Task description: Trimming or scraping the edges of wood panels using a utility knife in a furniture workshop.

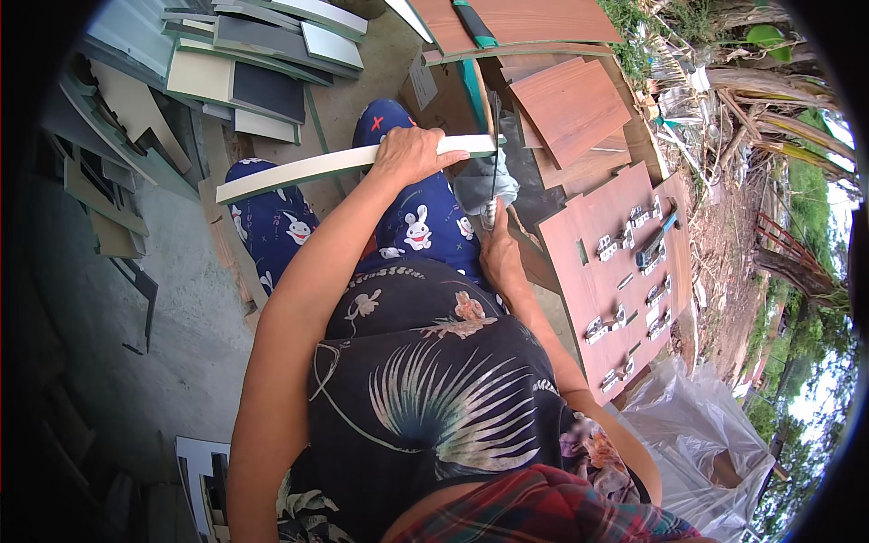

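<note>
A long pale strip of board (353, 161) lies across the person's lap, the left hand (409, 154) clenched around it. The right hand (500, 253) grasps a thin blade (493, 172) standing against the strip's end. Beside it, a brown panel (606, 271) carries metal hinges (608, 244) and a hammer (654, 242); a clear plastic bag (697, 443) lies near.

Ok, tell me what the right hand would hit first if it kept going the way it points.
The right hand points up the picture, fingers on a thin metal blade. Straight on, it would likely meet the grey bundle first, then the pale strip held by the left hand; depth is unclear.
</note>
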Motion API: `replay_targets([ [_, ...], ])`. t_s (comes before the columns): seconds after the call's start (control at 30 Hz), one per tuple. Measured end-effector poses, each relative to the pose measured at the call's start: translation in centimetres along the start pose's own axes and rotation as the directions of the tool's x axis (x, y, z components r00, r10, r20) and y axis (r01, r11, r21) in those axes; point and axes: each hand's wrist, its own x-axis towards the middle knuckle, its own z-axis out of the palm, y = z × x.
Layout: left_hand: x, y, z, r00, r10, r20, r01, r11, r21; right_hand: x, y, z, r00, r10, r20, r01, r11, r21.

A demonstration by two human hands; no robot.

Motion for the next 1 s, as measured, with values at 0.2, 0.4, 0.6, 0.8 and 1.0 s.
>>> replay_targets([
  [0.2, -0.4, 0.0, -0.1, 1.0, -0.011, 0.004, 0.011, 1.0, 0.029, -2.2, 0.8, -3.9, 0.999, -0.043, -0.021, 0.046, 0.99, 0.135],
  [0.4, -0.2, 0.0, -0.1, 1.0, 0.001, -0.003, -0.001, 1.0, 0.01, -2.5, 1.1, -3.5, 0.999, -0.044, -0.024, 0.047, 0.99, 0.135],
  [0.6, -0.2, 0.4, -0.4, 1.0, -0.017, 0.01, 0.017, 1.0, 0.02, 4.6, -2.1, -4.0, 0.999, -0.036, -0.039, 0.042, 0.987, 0.156],
  [0.8, -0.5, -0.2, 0.5, 1.0, -0.031, 0.001, 0.031, 0.999, 0.031, 0.9, -1.3, -3.5, 1.0, -0.02, -0.002, 0.02, 0.988, 0.151],
  [1.0, -0.4, 0.2, -0.1, 1.0, -0.007, -0.028, 0.007, 1.0, 0.007, -0.5, 1.5, -3.1, 0.987, -0.136, -0.084, 0.145, 0.984, 0.107],
])
